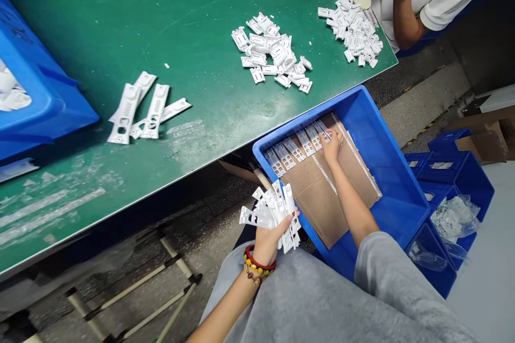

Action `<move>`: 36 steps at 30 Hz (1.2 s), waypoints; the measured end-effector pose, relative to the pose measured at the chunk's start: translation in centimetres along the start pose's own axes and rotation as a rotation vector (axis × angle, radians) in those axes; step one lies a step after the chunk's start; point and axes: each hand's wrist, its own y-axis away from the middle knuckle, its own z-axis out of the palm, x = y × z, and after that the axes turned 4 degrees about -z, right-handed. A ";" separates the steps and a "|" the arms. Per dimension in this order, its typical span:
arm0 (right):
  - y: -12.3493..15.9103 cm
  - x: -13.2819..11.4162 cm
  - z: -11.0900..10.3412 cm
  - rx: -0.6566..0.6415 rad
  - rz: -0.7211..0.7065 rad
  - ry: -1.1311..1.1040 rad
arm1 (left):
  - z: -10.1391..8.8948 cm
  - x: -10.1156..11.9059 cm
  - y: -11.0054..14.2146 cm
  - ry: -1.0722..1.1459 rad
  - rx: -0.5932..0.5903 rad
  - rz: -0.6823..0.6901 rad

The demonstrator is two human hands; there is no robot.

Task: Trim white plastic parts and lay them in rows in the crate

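White plastic pieces point(273, 209) are in a loose bunch in the left hand point(267, 241), and its fingers close around them, near the person's grey clothes. The right hand point(331, 149) is open with the fingers together, and it rests on the end of a row of white pieces point(295, 144). This row lies on a cardboard sheet point(317, 187) inside a blue plastic crate point(386, 134). Two heaps of small white parts point(269, 48) lie on the green bench point(120, 21) near the crate.
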 end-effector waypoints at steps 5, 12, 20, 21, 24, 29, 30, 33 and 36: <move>9.2 -7.0 -6.0 -0.561 -0.048 -0.525 | 0.1 0.1 0.1 -0.042 -0.022 0.028; 15.2 -11.2 -9.7 -0.808 0.081 -0.682 | -0.3 -0.3 -0.2 -0.215 -0.016 0.241; 12.6 -7.6 -9.3 -0.771 0.345 -0.872 | -0.3 0.3 -0.3 -0.126 0.076 0.177; 11.5 -6.6 -8.9 -0.719 0.313 -0.802 | -0.4 0.3 -0.3 -0.127 0.073 0.174; 6.8 -2.8 -7.0 -0.419 0.173 -0.408 | -0.5 0.1 -0.6 -0.125 0.076 0.162; -1.9 2.4 -3.7 -0.191 0.156 -0.143 | -0.5 -0.4 -0.9 -0.116 0.117 0.170; -3.1 2.9 -3.1 -0.164 0.160 -0.102 | -0.4 -0.3 -0.9 -0.122 0.109 0.168; -5.7 3.5 -1.5 -0.127 0.169 -0.013 | -0.5 -0.2 -0.6 -0.143 0.102 0.146; -7.0 3.1 -0.5 -0.137 0.170 0.021 | -0.7 -0.2 -0.4 -0.181 0.122 0.149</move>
